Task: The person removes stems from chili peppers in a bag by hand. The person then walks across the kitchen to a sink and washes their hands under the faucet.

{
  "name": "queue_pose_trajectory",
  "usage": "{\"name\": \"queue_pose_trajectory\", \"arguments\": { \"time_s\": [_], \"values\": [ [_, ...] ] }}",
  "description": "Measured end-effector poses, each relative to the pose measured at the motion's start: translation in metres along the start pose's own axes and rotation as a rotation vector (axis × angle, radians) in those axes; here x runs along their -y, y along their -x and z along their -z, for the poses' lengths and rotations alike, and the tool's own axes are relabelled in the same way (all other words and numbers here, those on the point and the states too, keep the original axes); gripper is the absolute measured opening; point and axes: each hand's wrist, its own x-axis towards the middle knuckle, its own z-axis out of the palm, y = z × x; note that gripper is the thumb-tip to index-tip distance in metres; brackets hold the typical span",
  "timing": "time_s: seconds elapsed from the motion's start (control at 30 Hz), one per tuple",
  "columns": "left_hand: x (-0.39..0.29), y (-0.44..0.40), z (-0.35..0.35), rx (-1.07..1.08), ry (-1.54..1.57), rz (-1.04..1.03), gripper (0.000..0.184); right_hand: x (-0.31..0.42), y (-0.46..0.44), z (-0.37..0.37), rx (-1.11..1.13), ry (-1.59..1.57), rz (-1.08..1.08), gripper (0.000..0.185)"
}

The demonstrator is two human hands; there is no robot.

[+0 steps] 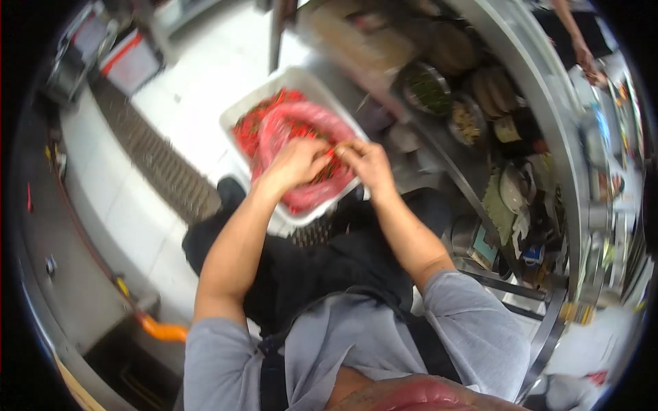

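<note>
One red piece point(332, 152) seems worked by pinched right hand point(368, 166) and curled left hand point(296, 163), its hold unclear; fingertip precision is needed.

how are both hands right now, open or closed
Left hand: fingers curled over small red peppers in a pink translucent plastic bag; grip cannot be told.
Right hand: fingertips drawn together; blur hides whether it holds one.

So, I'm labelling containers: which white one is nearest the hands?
The white tub directly beneath the left hand and right hand, holding red chilli-like pieces; the white container with a red edge stands farther off.
</note>
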Motion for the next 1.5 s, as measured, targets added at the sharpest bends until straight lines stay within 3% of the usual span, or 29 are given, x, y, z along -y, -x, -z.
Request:
{"name": "queue_pose_trajectory", "arguments": {
  "time_s": [0.07, 0.33, 0.47, 0.6, 0.67, 0.73, 0.87, 0.9, 1.07, 1.1, 1.17, 1.27, 1.33, 1.4, 1.5],
  "values": [
    [-0.013, -0.001, 0.003, 0.035, 0.045, 0.073, 0.023, -0.007, 0.003, 0.005, 0.036, -0.076, -0.016, 0.013],
    [-0.025, -0.003, -0.001, -0.003, 0.047, -0.144, 0.02, 0.003, 0.017, 0.018, 0.169, -0.355, -0.173, 0.012],
    [-0.016, 0.0, 0.019, -0.063, -0.054, 0.01, 0.02, 0.01, 0.019, 0.034, 0.086, -0.315, -0.131, 0.012],
    [0.016, 0.004, 0.033, -0.315, -0.107, 0.264, 0.023, 0.027, 0.017, 0.068, -0.123, -0.157, -0.05, 0.013],
    [0.015, 0.005, 0.045, -0.359, -0.15, 0.275, 0.024, 0.047, 0.023, 0.086, -0.325, -0.167, -0.029, 0.012],
    [0.022, 0.006, 0.051, -0.402, -0.124, 0.349, 0.025, 0.053, 0.021, 0.106, -0.502, -0.202, 0.133, 0.013],
    [0.031, -0.002, 0.065, -0.385, -0.203, 0.442, 0.028, 0.057, 0.001, 0.145, -0.726, -0.101, 0.325, 0.014],
    [0.038, -0.004, 0.065, -0.4, -0.246, 0.447, 0.03, 0.063, -0.005, 0.151, -0.757, 0.029, 0.227, 0.016],
    [0.057, -0.006, 0.072, -0.365, -0.303, 0.453, 0.052, 0.034, -0.063, 0.181, -0.643, 0.306, 0.25, 0.04],
    [0.054, -0.005, 0.076, -0.412, -0.301, 0.419, 0.051, 0.046, -0.056, 0.174, -0.706, 0.343, 0.381, 0.038],
    [0.028, 0.002, 0.097, -0.414, -0.221, 0.317, 0.046, 0.065, -0.04, 0.149, -0.638, 0.119, 0.361, 0.038],
    [0.027, 0.017, 0.114, -0.512, -0.189, 0.257, 0.037, 0.049, -0.021, 0.111, -0.466, 0.1, 0.256, 0.036],
    [0.029, 0.025, 0.13, -0.467, -0.231, 0.329, 0.037, 0.028, -0.014, 0.085, -0.343, 0.137, 0.169, 0.036],
    [0.025, 0.035, 0.138, -0.568, -0.144, 0.359, 0.037, -0.004, -0.014, 0.066, -0.226, 0.176, 0.061, 0.031],
    [0.016, 0.038, 0.139, -0.532, -0.085, 0.487, 0.035, -0.019, -0.014, 0.028, -0.025, 0.47, 0.017, 0.026]
  ]
}}
